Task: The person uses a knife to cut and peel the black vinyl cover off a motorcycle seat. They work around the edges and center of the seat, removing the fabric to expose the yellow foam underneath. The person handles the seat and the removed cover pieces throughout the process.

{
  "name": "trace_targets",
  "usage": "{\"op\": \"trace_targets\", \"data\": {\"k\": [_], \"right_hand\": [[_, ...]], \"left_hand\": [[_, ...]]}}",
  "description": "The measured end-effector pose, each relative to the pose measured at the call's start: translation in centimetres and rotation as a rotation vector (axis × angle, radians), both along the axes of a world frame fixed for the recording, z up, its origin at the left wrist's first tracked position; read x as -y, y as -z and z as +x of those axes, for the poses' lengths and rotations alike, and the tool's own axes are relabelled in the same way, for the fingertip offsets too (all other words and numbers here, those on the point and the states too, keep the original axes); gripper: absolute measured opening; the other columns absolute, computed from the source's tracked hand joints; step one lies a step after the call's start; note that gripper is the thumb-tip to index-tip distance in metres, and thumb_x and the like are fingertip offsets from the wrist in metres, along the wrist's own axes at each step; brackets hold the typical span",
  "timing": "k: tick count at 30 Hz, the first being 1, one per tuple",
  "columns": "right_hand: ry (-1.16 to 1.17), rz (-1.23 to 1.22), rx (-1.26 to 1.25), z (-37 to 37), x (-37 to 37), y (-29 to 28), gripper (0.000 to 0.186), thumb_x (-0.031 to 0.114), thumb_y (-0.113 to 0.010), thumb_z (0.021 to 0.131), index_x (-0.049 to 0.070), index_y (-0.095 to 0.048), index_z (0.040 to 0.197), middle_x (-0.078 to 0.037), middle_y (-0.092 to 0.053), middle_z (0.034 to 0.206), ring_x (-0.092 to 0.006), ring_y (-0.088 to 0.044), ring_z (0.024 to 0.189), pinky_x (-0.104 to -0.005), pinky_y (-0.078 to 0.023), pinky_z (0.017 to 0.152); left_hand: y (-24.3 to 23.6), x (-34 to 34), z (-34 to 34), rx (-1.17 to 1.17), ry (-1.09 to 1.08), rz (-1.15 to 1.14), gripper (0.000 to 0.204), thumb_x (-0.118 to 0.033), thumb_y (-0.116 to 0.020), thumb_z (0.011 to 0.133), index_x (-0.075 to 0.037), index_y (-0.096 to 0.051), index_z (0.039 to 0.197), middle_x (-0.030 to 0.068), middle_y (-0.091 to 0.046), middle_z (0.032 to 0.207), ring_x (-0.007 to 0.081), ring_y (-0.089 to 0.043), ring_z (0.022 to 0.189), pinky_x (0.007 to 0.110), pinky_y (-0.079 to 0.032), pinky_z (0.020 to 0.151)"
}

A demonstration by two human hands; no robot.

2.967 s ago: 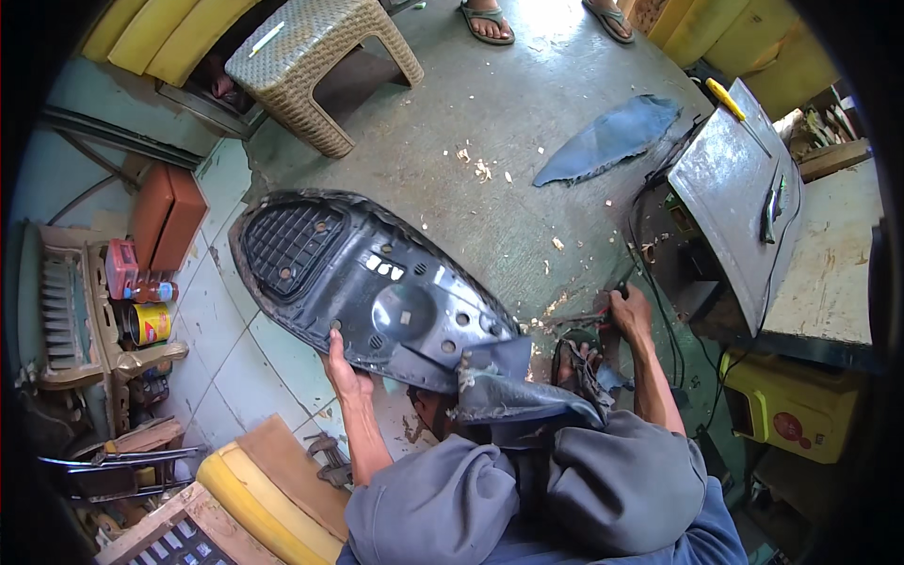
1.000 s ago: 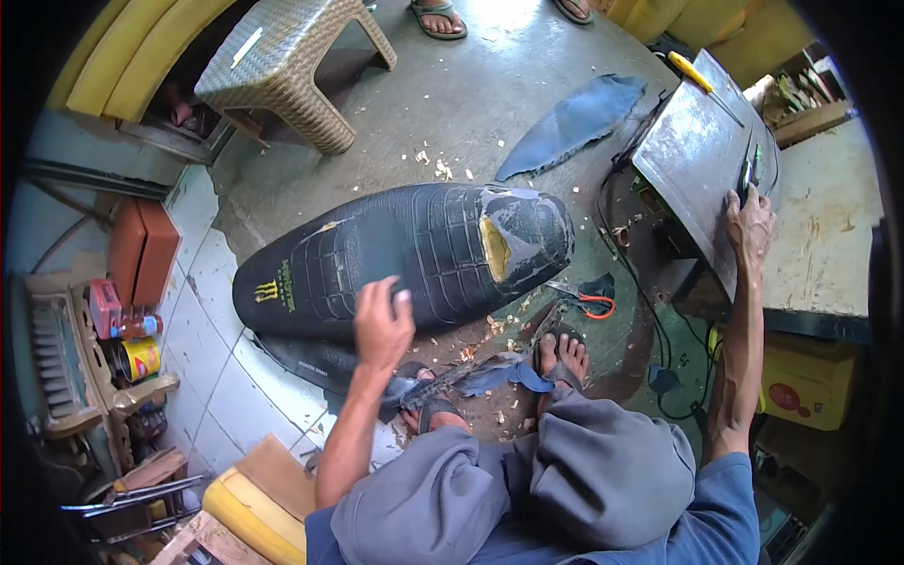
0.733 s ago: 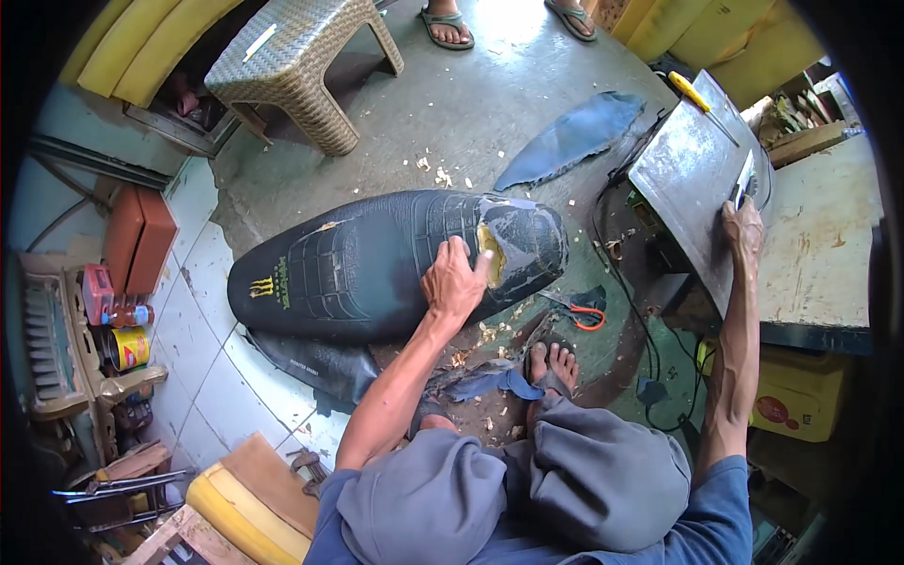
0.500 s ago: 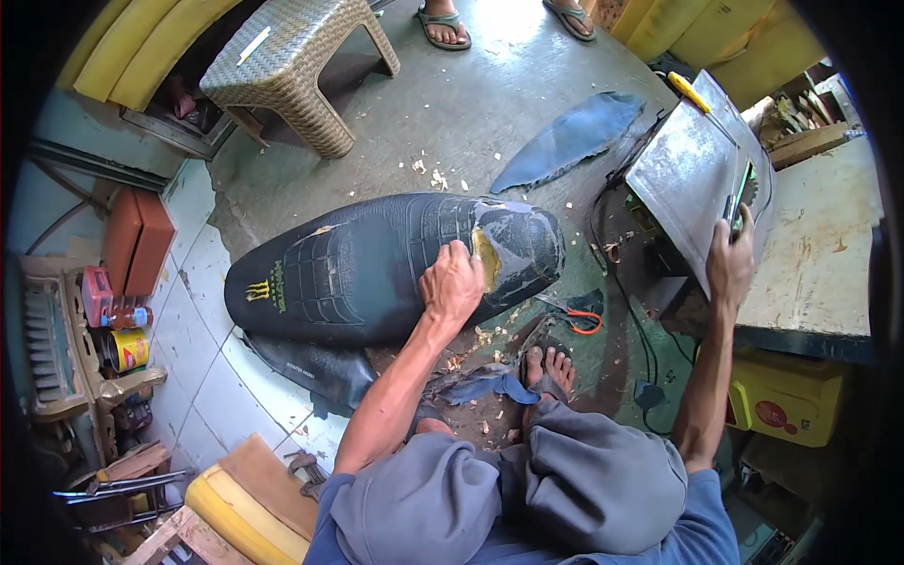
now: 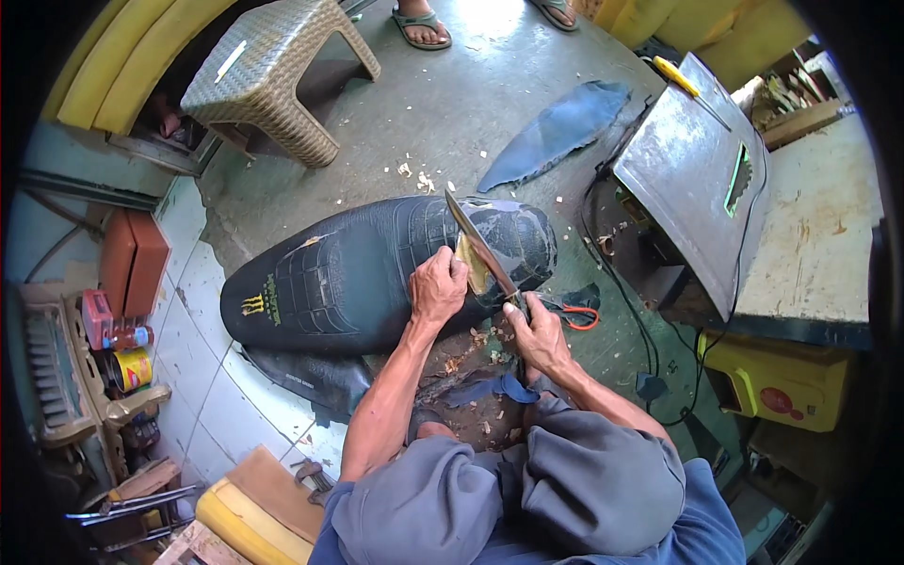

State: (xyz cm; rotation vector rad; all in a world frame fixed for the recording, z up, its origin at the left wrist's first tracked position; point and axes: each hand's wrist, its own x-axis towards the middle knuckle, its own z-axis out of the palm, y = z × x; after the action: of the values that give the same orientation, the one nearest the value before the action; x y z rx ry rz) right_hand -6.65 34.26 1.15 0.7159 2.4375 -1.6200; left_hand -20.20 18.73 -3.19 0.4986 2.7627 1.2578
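Note:
A long black motorcycle seat (image 5: 377,254) lies across the floor in front of me, with a torn patch near its right end that bares yellow foam (image 5: 474,273). My right hand (image 5: 539,339) is closed round the handle of a knife (image 5: 480,243). Its long blade slants up and left over the torn patch; whether the edge touches the seat is hard to tell. At the left side of the tear, my left hand (image 5: 438,287) has its fingers closed on the edge of the seat cover. Orange-handled scissors (image 5: 580,317) lie beyond my right hand, partly hidden.
A wicker-patterned stool (image 5: 273,85) stands at the far left. A blue-grey material piece (image 5: 556,137) lies beyond the seat. To the right, a metal panel (image 5: 692,179) bears a yellow-handled screwdriver (image 5: 690,87), with cables beside it. Another person's sandalled foot (image 5: 422,30) is at the top.
My right hand has come from the metal panel on the right to the seat, bringing the knife over the torn patch. My left hand stays at the tear. The view has shifted slightly.

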Motion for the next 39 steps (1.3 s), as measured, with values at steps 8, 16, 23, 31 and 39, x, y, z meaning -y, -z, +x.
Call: {"op": "trace_targets", "data": {"k": [8, 16, 23, 31, 39], "right_hand": [[-0.13, 0.048, 0.169, -2.8, 1.8, 1.0, 0.039, 0.038, -0.054, 0.1, 0.0, -0.055, 0.107, -0.029, -0.064, 0.078, -0.0469, -0.068, 0.08, -0.0526, -0.049, 0.072], [-0.147, -0.028, 0.222, -2.7, 1.4, 0.2, 0.043, 0.041, -0.054, 0.099, -0.002, -0.058, 0.099, -0.016, -0.061, 0.074, -0.0287, -0.062, 0.072, -0.0446, -0.048, 0.068], [-0.174, -0.123, 0.321, -3.5, 1.2, -1.7, 0.048, 0.042, -0.052, 0.098, -0.005, -0.061, 0.104, -0.024, -0.067, 0.08, -0.0367, -0.068, 0.075, -0.049, -0.051, 0.073], [-0.177, -0.067, 0.215, -3.1, 1.9, -0.3, 0.042, 0.036, -0.052, 0.101, -0.005, -0.06, 0.098, -0.015, -0.062, 0.07, -0.0257, -0.066, 0.068, -0.0445, -0.05, 0.064], [-0.171, -0.128, 0.257, -4.0, 2.7, -0.2, 0.044, 0.039, -0.055, 0.099, -0.005, -0.063, 0.097, -0.018, -0.065, 0.074, -0.0284, -0.068, 0.073, -0.0459, -0.051, 0.069]], "left_hand": [[1.0, 0.7, 0.6, -0.009, 0.005, 0.088, 0.023, -0.018, -0.056, 0.094, -0.002, -0.046, 0.081, 0.0216, -0.054, 0.071, 0.0447, -0.057, 0.069, 0.051, -0.044, 0.062], [1.6, 1.3, 1.4, -0.02, -0.03, 0.207, 0.025, -0.018, -0.054, 0.097, -0.001, -0.043, 0.08, 0.0201, -0.046, 0.068, 0.0406, -0.047, 0.061, 0.048, -0.04, 0.059], [2.1, 1.8, 1.8, -0.051, -0.036, 0.257, 0.023, -0.016, -0.051, 0.098, -0.001, -0.044, 0.082, 0.0196, -0.044, 0.069, 0.0388, -0.045, 0.061, 0.047, -0.04, 0.059], [2.5, 1.6, 3.2, -0.029, -0.067, 0.303, 0.023, -0.016, -0.049, 0.099, -0.001, -0.043, 0.083, 0.0175, -0.044, 0.07, 0.0341, -0.046, 0.063, 0.045, -0.041, 0.061], [3.4, 2.2, 4.2, -0.071, -0.07, 0.328, 0.023, -0.017, -0.049, 0.098, -0.001, -0.042, 0.083, 0.0183, -0.044, 0.071, 0.037, -0.047, 0.064, 0.045, -0.041, 0.061]]}}
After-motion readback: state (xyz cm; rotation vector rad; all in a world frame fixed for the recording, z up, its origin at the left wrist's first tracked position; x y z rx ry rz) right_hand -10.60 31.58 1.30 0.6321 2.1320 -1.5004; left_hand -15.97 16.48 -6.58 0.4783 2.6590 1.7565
